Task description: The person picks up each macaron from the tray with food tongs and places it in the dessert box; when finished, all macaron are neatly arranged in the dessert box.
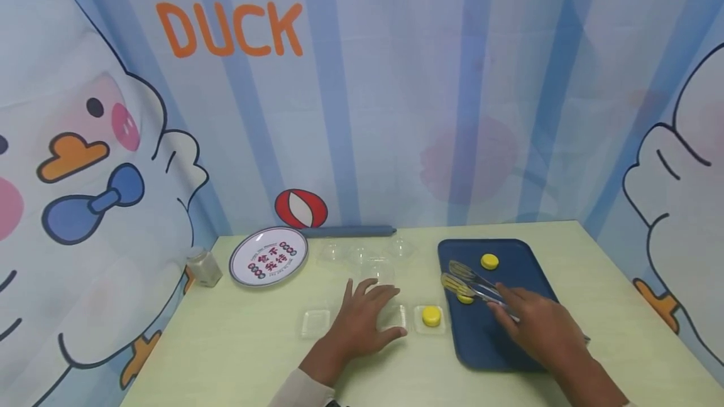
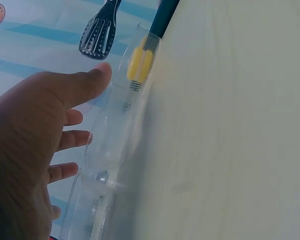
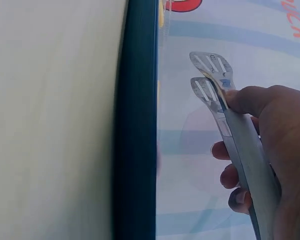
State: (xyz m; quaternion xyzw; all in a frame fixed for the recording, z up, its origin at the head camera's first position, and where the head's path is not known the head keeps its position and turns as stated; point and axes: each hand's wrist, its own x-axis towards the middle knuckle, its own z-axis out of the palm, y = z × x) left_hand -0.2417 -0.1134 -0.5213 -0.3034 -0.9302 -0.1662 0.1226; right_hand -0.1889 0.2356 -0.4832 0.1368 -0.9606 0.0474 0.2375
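Note:
My right hand [image 1: 543, 325] grips metal tongs [image 3: 245, 150] whose slotted tips hang over a dark blue tray [image 1: 498, 347]. Beneath the tips, one small yellow round piece [image 1: 466, 299] is partly covered by the tongs; another yellow piece [image 1: 489, 261] sits farther back on the tray. My left hand [image 1: 362, 322] hovers with spread fingers over a clear plastic box [image 1: 399, 317], partly hiding it; whether it touches is unclear. To its right, a clear box [image 1: 421, 330] holds a yellow round piece [image 1: 432, 315], also seen in the left wrist view.
Another clear box [image 1: 315, 323] stands left of my left hand. Several clear domed pieces [image 1: 362, 255] lie behind it. Farther back are a patterned plate [image 1: 268, 256], a small greyish block [image 1: 204, 267] and a long blue rod [image 1: 351, 231] along the curtain [image 1: 384, 112].

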